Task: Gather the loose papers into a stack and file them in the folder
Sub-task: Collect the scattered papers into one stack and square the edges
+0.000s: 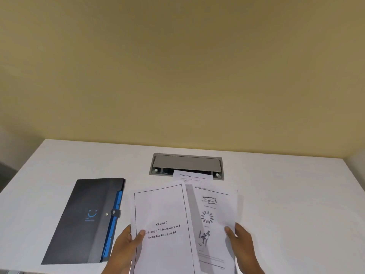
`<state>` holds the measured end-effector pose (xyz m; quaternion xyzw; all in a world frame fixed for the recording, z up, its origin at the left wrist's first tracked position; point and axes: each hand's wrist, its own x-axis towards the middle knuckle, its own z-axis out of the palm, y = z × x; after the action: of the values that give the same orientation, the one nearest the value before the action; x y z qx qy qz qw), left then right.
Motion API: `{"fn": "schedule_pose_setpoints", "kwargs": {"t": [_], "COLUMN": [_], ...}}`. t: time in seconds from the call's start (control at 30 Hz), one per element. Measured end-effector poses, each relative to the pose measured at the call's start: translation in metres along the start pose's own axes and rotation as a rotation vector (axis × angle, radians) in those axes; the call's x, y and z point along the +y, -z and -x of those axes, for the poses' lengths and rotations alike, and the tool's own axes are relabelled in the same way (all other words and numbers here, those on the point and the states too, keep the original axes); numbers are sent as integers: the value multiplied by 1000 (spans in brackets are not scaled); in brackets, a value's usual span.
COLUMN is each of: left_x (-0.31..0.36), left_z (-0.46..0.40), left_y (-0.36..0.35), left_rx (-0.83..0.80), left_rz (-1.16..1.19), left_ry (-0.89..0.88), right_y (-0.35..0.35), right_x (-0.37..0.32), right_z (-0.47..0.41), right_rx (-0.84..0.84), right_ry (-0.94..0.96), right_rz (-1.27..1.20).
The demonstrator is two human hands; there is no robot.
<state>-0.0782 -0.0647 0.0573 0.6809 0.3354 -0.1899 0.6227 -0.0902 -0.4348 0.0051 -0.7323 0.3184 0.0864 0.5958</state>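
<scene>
Papers, white printed sheets: two are up off the desk in my hands, fanned apart at the top. My left hand [126, 244] is closed on the left edge of the bordered title page [164, 224] headed "Chapter 3", thumb pressed flat on its face, fingers hidden behind. My right hand [242, 242] pinches the right edge of the sheet with small diagrams [214, 218], thumb on top. The title page overlaps the diagram sheet's left edge; their bottom edges run out of view.

A third white sheet [192, 176] lies flat on the white desk [286, 194] beyond my hands, its far edge lapping over the grey recessed cable hatch [186, 165] set into the desktop. Whether my held sheets touch it, I cannot tell.

Just left of my left hand lies the dark grey folder with blue inner edge [87, 220], closed by a snap tab, its long side angled away from me, near corner close to my wrist.

Right of my right hand the desk runs bare to its edge. Beyond the hatch, the desk's back edge meets a plain yellow wall [177, 76].
</scene>
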Motion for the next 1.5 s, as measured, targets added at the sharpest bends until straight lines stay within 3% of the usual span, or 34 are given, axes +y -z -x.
{"fn": "schedule_pose_setpoints", "kwargs": {"t": [0.33,0.57,0.83,0.97,1.07,1.13,1.5], "left_x": [8,0,-5,-11,-15,-18,-43], "left_z": [4,5,-1,-6,-5,-1,19], "left_y": [-5,-6,-2,1,7,13,52], "left_rx": [-81,-146,-92,40,158,205,423], "left_rz": [-258,-138,-174,-238,-200,-189,-24], "left_ry": [-45,-52,31,12,20,21,18], "right_y": [-31,-59,-74,-74,-72,-67,-71], "right_x": [-33,-52,-65,-73,-86,-94,-126], "right_z": [22,38,39,9,-23,-42,-120], "right_rx": [-417,-560,-682,-616,-347,-258,-308], "right_ry": [-82,-100,-141,-125,72,159,380], "right_rz": [-183,-119,-68,137,463,645,1295]}}
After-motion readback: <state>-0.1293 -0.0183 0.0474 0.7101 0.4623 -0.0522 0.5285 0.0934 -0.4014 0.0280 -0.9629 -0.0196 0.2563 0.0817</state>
